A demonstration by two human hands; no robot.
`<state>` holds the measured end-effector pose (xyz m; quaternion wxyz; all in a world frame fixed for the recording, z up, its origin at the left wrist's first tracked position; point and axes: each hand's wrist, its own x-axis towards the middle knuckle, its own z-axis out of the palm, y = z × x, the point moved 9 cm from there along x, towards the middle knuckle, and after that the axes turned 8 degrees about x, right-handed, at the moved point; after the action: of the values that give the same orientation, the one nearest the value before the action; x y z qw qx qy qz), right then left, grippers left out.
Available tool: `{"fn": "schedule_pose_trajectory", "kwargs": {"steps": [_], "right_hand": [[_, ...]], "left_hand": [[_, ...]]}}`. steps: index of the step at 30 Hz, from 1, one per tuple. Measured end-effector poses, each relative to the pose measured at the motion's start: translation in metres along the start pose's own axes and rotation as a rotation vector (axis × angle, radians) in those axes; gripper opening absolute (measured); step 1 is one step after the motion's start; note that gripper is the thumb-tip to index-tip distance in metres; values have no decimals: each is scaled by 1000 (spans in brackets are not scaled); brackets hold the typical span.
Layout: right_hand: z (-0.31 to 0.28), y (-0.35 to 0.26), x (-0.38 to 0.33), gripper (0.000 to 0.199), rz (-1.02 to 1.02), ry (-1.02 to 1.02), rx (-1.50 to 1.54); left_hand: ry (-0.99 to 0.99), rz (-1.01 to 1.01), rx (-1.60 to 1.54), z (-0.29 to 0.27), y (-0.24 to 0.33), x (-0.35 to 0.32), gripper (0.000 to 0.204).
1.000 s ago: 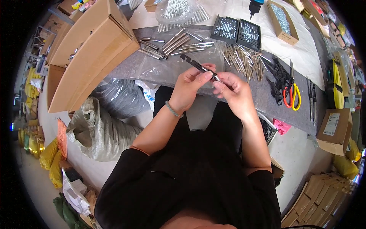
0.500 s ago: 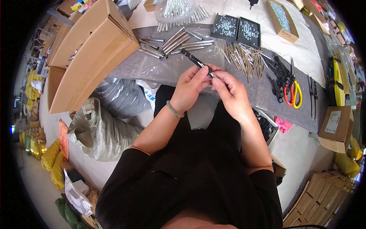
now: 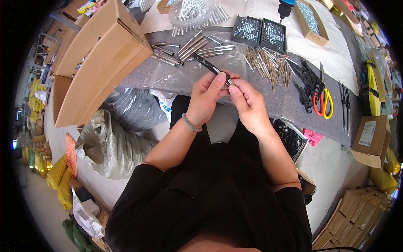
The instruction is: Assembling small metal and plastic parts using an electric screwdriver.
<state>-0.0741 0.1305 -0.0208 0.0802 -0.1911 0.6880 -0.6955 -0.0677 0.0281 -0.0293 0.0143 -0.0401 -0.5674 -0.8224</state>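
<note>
Above my lap, at the near edge of the workbench, my left hand (image 3: 203,100) is closed around a slim black and silver piece (image 3: 206,64). Its long black end points away to the far left, over the metal tubes. Thumb and fingers of my right hand (image 3: 250,108) pinch the piece's near, silvery end, so both hands meet on it. Fingers cover much of its middle, and its exact kind is unclear. Beyond it lie loose metal tubes (image 3: 193,47) on a clear plastic sheet (image 3: 172,77). Many thin pointed metal rods (image 3: 268,67) are heaped to the right.
Two black trays (image 3: 246,30) of small parts stand at the back, below a hanging blue power driver (image 3: 286,7). Right are black plastic parts (image 3: 310,86), scissors (image 3: 327,103) with red and yellow handles, and a small carton (image 3: 310,21). A large cardboard box (image 3: 98,69) stands left.
The blue power driver now hangs lower into view at the top. My hands have shifted slightly left with the black and silver piece, still held by both.
</note>
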Motion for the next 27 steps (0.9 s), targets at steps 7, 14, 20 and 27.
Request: {"fn": "schedule_pose_trajectory", "kwargs": {"steps": [7,14,20,27], "right_hand": [[5,9,5,19,202,-74,271],[1,-9,0,21,70,-19,118],[-1,-9,-2,17,-42,43,200],[-4,-28,-5,15,-189,188,-145]], "left_hand": [[79,-36,0,-10,-5,2,29],[62,-16,-28,-6,-1,-1,30],[65,34,-23,0,3,-3,28],[124,83,129,-6,9,-5,27]]}}
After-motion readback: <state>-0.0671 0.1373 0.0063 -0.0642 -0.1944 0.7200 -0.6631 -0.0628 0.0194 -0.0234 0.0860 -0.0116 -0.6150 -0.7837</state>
